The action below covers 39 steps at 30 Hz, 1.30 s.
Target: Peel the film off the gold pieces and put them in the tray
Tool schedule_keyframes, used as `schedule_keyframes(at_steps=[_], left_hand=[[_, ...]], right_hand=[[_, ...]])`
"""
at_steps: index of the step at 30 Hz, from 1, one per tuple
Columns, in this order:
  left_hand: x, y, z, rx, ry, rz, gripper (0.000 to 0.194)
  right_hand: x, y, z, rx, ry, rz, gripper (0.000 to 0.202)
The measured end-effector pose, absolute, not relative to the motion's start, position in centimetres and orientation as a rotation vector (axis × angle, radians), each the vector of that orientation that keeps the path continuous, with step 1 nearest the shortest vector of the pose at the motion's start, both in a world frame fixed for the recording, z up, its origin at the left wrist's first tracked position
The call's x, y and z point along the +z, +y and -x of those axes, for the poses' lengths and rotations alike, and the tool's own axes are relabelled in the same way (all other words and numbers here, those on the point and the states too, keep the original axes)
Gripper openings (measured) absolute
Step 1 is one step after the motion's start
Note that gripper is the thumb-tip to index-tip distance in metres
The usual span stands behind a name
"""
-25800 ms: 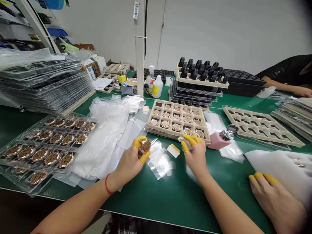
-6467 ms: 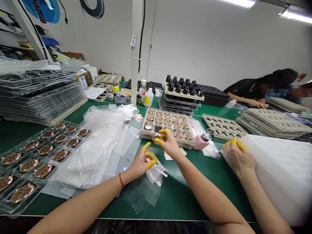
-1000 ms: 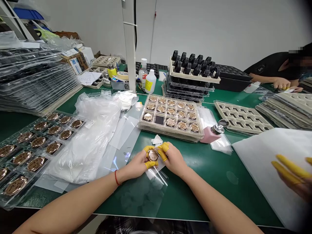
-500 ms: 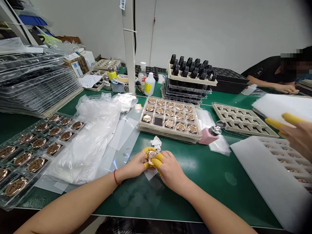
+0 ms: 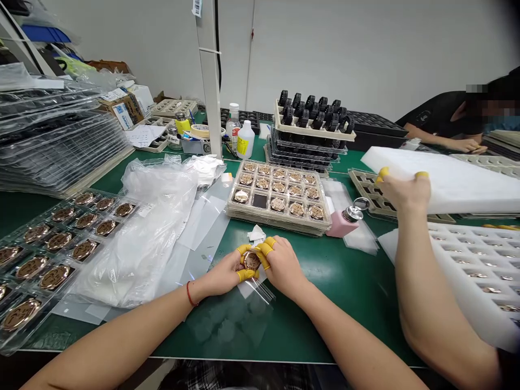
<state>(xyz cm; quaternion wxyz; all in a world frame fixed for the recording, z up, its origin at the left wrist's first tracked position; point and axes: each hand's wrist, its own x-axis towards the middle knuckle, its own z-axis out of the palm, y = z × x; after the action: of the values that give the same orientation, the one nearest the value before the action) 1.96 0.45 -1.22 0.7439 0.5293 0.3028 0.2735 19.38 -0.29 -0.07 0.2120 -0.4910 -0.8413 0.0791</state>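
Observation:
In front of me, my left hand (image 5: 231, 271) grips a round rose-gold watch case (image 5: 252, 261) by its edge, with the engraved back facing up. Yellow finger cots cover the fingertips of both hands. My right hand (image 5: 280, 265) is closed at the upper right rim of the case, its fingers pinching a scrap of white wipe (image 5: 255, 248) that is mostly hidden. Just beyond my hands lies a crumpled white tissue (image 5: 257, 234). Clear film (image 5: 264, 292) lies on the green table under my hands. Farther back, a tray (image 5: 276, 218) holds similar cases, with one slot showing bare black.
Left are a tray of cases (image 5: 52, 244), plastic bags (image 5: 142, 238) and stacked trays (image 5: 60, 141). A pink pump bottle (image 5: 343, 221) stands right of the middle tray. A co-worker's arm (image 5: 418, 271) holds a white foam sheet (image 5: 442, 179) above a foam tray (image 5: 479, 265).
The right fingers and the wipe have moved from the lower part of the case to its upper rim. A co-worker's arm has reached in from the right, lifting the foam sheet.

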Motion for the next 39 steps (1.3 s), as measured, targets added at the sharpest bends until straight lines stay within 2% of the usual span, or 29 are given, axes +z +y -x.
schedule_keyframes(at_steps=[5,7,9,11,15,17,20,23,26,31,39], left_hand=[[-1.0,0.4,-1.9,0.596,0.714,-1.087,0.050],[-0.9,0.4,-1.8,0.584,0.732,-1.085,0.052],[-0.8,0.4,-1.8,0.585,0.738,-1.084,0.053],[-0.8,0.4,-1.7,0.599,0.719,-1.091,0.055],[-1.2,0.3,-1.8,0.623,0.626,-1.123,0.059],[-1.6,0.4,-1.7,0.631,0.640,-1.116,0.064],[-2.2,0.5,-1.5,0.614,0.714,-1.162,0.069],[-2.5,0.5,-1.3,0.594,0.731,-1.216,0.061],[-2.3,0.5,-1.3,0.584,0.725,-1.224,0.056],[-1.7,0.4,-1.3,0.543,0.710,-1.226,0.054],[-1.5,0.3,-1.1,0.574,0.702,-1.235,0.049]], right_hand=[[-0.7,1.5,-22.7,0.697,-1.979,1.511,0.030],[-0.8,2.3,-23.7,0.601,-2.046,1.719,0.026],[-0.9,2.4,-23.6,0.349,-2.116,1.868,0.019],[-1.1,1.7,-22.6,0.297,-2.097,1.798,0.021],[-1.7,-0.3,-19.3,0.848,-1.920,1.397,0.035],[-1.1,-0.1,-18.4,0.919,-1.845,1.329,0.036],[1.3,3.3,-18.2,0.719,-1.749,1.354,0.027],[3.6,8.4,-18.7,0.339,-1.739,1.568,0.028],[4.3,11.9,-18.7,0.150,-1.865,1.731,0.023],[3.3,13.1,-16.7,0.009,-1.974,1.706,0.020],[3.1,15.9,-14.1,0.141,-2.156,1.798,0.027]])
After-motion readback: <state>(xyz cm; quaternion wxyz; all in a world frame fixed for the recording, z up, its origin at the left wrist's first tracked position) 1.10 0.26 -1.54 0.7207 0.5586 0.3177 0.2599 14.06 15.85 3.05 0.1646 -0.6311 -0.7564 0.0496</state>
